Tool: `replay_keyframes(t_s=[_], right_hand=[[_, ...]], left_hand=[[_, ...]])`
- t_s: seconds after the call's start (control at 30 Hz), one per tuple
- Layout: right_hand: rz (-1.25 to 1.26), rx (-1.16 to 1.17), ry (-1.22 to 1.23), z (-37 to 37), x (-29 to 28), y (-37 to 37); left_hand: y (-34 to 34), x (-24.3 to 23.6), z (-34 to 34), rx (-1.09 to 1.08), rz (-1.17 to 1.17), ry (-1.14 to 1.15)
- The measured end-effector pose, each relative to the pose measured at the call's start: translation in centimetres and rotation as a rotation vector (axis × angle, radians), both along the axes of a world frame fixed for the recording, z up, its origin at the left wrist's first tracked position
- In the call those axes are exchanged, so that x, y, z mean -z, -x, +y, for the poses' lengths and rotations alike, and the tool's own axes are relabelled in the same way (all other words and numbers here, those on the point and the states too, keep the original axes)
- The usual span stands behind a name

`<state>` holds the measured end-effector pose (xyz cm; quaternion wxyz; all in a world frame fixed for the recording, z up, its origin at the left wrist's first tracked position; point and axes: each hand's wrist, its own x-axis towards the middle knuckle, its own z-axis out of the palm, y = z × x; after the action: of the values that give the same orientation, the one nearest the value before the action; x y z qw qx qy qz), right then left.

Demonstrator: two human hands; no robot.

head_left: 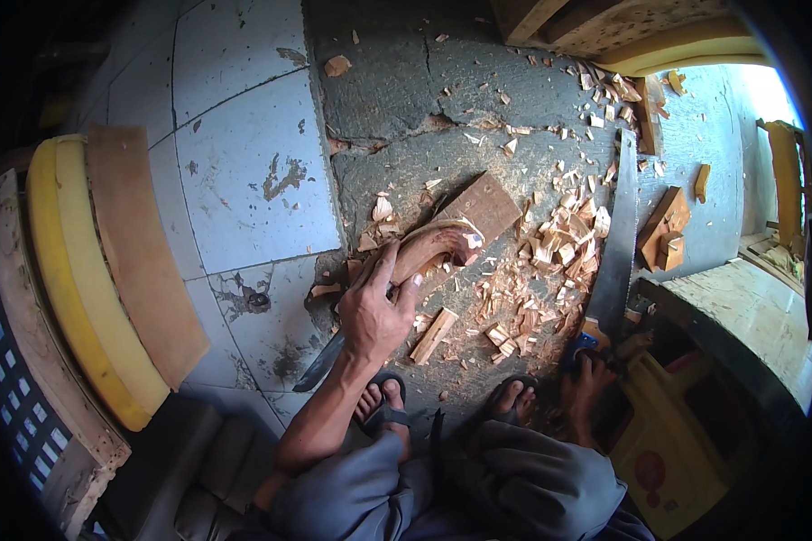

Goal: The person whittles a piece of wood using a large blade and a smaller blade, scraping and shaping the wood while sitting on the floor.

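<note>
My left hand [376, 316] is closed around the near end of a curved, carved piece of wood [433, 243]. That piece lies over a flat wooden block [485, 209] on the floor. At the right, my right hand [584, 392] is in shadow with its fingers around the blue-and-dark handle of a handsaw [615, 234]. The saw's long blade points away from me along the floor. A dark flat blade [319, 362] shows partly beneath my left forearm; its other end is hidden. A short wood offcut [434, 336] lies near my left hand.
Wood chips [559, 234] and sawdust cover the floor between the block and saw. Wooden offcuts [666, 225] sit right of the blade. A yellow plastic crate [668, 433] stands beside my right arm. Curved yellow [86, 270] and brown boards [140, 243] stand at the left.
</note>
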<state>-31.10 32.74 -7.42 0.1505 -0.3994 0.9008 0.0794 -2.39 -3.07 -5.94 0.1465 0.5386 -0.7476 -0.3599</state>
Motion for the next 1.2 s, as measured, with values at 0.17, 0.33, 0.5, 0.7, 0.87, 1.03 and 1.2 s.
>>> replay_keyframes(t_s=[0.17,0.33,0.5,0.7,0.87,1.03,1.2], right_hand=[[0.018,-0.036,0.030,-0.3,-0.5,-0.3],[0.020,0.000,0.010,0.2,-0.1,-0.2],[0.028,0.018,-0.027,-0.1,-0.3,-0.3],[0.039,-0.004,0.025,0.5,0.3,-0.1],[0.034,0.008,0.002,-0.2,-0.1,-0.4],[0.041,0.025,-0.025,-0.3,-0.1,-0.4],[0.019,0.024,-0.018,-0.1,-0.1,-0.3]], left_hand=[[0.0,-0.3,0.0,0.000,-0.047,-0.047],[0.0,-0.3,0.1,-0.002,-0.046,-0.033],[0.0,-0.2,0.0,0.007,-0.046,-0.033],[0.0,-0.5,0.1,0.018,-0.082,-0.039],[-0.3,-0.2,0.0,0.045,-0.089,-0.009],[-0.1,-0.2,-0.3,0.061,-0.094,-0.001],[-0.2,-0.1,-0.1,0.051,-0.076,-0.013]])
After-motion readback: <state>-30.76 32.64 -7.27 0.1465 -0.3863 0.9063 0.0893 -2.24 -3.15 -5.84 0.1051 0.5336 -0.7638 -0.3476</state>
